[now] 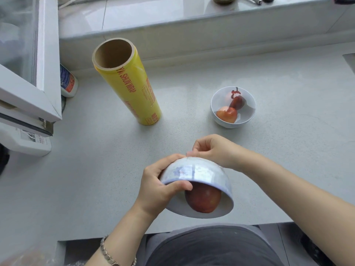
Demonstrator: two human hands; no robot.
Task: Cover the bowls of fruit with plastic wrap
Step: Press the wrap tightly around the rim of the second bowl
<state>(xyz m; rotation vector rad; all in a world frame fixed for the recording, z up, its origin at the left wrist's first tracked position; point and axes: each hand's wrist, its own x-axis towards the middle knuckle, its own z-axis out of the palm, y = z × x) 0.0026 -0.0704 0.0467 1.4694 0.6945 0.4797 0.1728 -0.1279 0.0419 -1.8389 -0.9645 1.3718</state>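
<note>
A white bowl [199,175] with a dark red apple [202,199] inside is tipped toward me, its mouth facing me and stretched over with clear plastic wrap. My left hand [159,187] grips its left rim, thumb across the wrapped mouth. My right hand [213,150] is behind the bowl's base, its fingers pinching the wrap there. A second white bowl [233,107] of red and orange fruit stands upright farther back on the right, with film over its top. The yellow roll of plastic wrap [132,87] stands upright at the back left.
The grey counter [288,150] ends near my body. A white window frame [46,73] juts in at the left with a small bottle [68,81] behind it. A raised ledge [192,29] runs along the back.
</note>
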